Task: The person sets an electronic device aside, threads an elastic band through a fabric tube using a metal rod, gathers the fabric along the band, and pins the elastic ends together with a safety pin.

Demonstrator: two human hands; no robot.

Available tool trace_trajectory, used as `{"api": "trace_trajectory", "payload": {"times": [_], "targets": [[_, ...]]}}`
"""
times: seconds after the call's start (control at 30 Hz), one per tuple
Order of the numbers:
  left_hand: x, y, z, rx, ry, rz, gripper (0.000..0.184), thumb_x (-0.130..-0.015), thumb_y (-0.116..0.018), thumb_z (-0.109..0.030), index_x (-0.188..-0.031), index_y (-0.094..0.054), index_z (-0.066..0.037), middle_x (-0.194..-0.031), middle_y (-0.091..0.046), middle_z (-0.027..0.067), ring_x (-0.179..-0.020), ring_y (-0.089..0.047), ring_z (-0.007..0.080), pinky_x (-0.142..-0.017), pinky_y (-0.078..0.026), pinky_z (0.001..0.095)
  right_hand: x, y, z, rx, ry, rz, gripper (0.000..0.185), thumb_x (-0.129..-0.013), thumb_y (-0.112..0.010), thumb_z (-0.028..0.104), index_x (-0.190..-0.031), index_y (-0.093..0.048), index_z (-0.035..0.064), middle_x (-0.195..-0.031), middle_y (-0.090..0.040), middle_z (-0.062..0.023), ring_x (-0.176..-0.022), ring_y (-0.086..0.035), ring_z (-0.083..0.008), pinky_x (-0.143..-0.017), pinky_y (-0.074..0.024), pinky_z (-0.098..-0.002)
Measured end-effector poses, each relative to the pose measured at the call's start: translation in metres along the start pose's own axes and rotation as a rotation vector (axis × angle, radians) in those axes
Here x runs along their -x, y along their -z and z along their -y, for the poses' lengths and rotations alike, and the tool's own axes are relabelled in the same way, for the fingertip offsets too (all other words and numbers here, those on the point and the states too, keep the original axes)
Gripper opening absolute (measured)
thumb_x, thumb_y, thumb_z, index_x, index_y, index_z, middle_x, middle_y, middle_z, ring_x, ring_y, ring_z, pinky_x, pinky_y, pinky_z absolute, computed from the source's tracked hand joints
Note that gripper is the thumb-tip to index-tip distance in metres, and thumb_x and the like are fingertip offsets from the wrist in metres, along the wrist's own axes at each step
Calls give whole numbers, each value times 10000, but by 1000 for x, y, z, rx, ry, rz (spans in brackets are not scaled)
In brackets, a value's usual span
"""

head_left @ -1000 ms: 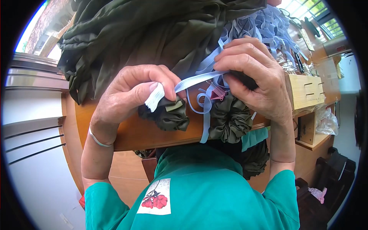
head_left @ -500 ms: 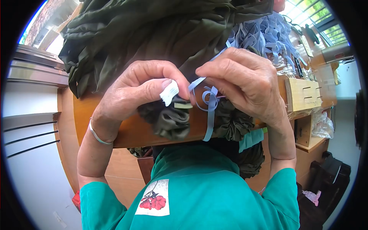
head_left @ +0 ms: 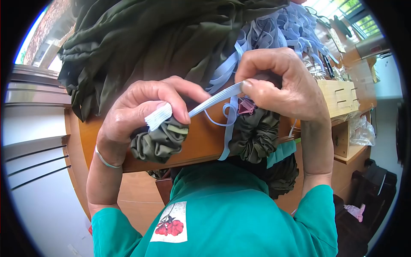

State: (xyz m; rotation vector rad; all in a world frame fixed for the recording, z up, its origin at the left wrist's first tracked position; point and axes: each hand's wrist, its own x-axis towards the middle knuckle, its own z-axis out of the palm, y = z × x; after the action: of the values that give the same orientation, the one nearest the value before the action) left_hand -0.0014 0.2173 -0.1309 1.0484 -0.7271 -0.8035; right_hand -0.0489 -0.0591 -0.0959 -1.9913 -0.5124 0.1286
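My left hand (head_left: pixel 143 103) pinches a bunched olive fabric tube (head_left: pixel 156 142), with a ribbed white elastic end folded over by the thumb. From those fingers a pale elastic band (head_left: pixel 216 97) runs taut to my right hand (head_left: pixel 287 83), whose thumb and bent forefinger grip its other end. Just below the right hand, a second gathered olive tube (head_left: pixel 257 137) lies at the table edge beside a small pink clip-like piece (head_left: pixel 245 106). Between the hands, a looped pale blue elastic strip (head_left: pixel 227 137) hangs over the edge.
Dark olive fabric (head_left: pixel 141 47) is heaped across the back of the wooden table (head_left: pixel 201 139). A tangle of blue elastic strips (head_left: pixel 278 32) lies behind my right hand. On the right are a pale wooden block (head_left: pixel 336 97) with slots and a clear plastic bag (head_left: pixel 361 132).
My right hand has moved right, stretching the elastic flat between both hands. The left hand has shifted left and slightly down with the bunched fabric.
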Motion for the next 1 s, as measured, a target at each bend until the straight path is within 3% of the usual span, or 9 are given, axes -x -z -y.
{"api": "trace_trajectory", "payload": {"times": [0.13,0.37,0.47,0.57,0.67,0.87,1.0], "targets": [[-1,3,2,-78,20,27,317,-973,-597,-259,-957,-749,19,-1239,-652,252,-1048,-642,232,-953,-476,336,-1,-2,-1,-65,-57,74,177,-860,-603,132,-823,-647,-35,-672,-594,-15,-633,-525,-70,-568,-422,-268],[-3,3,2,-30,71,46,282,-973,-619,-208,-1002,-744,43,-1070,-714,213,-975,-680,238,-905,-517,326,-5,-3,-2,-74,-68,122,229,-900,-578,180,-819,-624,-29,-684,-556,1,-665,-495,-68,-605,-426,-266],[-4,-4,0,-10,114,22,280,-971,-630,-212,-1017,-740,40,-1018,-729,190,-971,-693,238,-903,-525,331,-7,-4,-4,-55,-32,84,241,-869,-598,194,-833,-655,-37,-639,-578,-47,-613,-549,-85,-572,-466,-272],[-4,-7,0,-74,205,-66,282,-960,-655,-229,-1042,-738,27,-979,-741,160,-941,-708,213,-896,-536,317,-7,-5,-5,-63,-48,76,251,-868,-600,201,-847,-657,-43,-652,-579,-53,-629,-541,-85,-590,-466,-271],[-6,-21,-1,-49,221,-203,286,-930,-680,-256,-964,-708,27,-935,-697,138,-853,-702,198,-813,-566,294,-7,-4,-7,-79,-23,87,262,-884,-596,207,-863,-656,-47,-667,-580,-46,-643,-529,-79,-596,-459,-270],[-8,-28,-6,-88,242,-299,269,-912,-700,-213,-1021,-698,34,-963,-702,128,-821,-718,181,-782,-588,273,-4,-3,-3,-107,-66,93,239,-925,-600,204,-850,-636,-21,-719,-557,19,-711,-491,-51,-637,-410,-254],[-9,-34,-7,-87,259,-345,302,-899,-714,-196,-1086,-687,40,-967,-718,116,-791,-725,157,-752,-595,251,-4,-3,-3,-96,-64,103,240,-927,-612,207,-869,-657,-22,-723,-581,13,-701,-509,-55,-628,-417,-257]]}}
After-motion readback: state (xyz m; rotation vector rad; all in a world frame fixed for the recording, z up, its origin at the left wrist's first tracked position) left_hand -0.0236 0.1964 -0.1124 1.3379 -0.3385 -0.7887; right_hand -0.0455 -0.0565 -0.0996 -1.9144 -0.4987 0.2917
